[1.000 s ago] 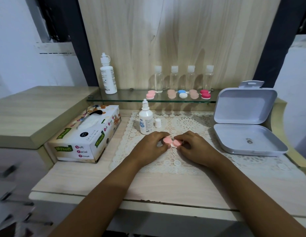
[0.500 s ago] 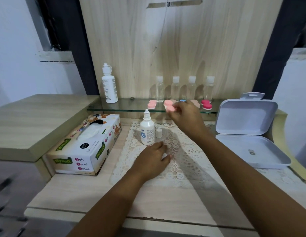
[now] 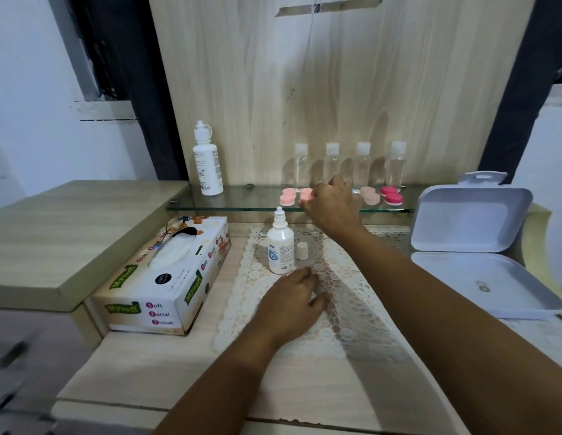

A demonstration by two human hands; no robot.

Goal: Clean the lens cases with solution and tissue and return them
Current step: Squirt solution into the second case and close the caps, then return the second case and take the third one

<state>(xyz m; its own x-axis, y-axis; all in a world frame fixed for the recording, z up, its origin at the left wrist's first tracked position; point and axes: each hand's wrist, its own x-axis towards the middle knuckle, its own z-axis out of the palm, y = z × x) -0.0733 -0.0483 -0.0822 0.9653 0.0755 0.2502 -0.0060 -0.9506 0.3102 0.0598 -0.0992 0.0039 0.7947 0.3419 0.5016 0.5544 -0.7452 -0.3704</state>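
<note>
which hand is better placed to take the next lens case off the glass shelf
Right, probably. The right hand is up at the glass shelf, holding a pink lens case; the left hand rests low on the lace mat.

The leftmost lens case (image 3: 287,197) and the second lens case (image 3: 305,194) are salmon pink, the peach lens case (image 3: 370,195) is paler, and the rightmost lens case (image 3: 391,194) has magenta caps on a white base. The solution bottle (image 3: 280,249) is white with a blue mark on its label; the tissue box (image 3: 167,277) is white with green panels, orange flowers and pink-initialled lettering. The lace mat (image 3: 352,309) is cream with an openwork honeycomb pattern, the table (image 3: 304,387) shows pale wood grain, and the open box (image 3: 468,221) is plain pale grey.
</note>
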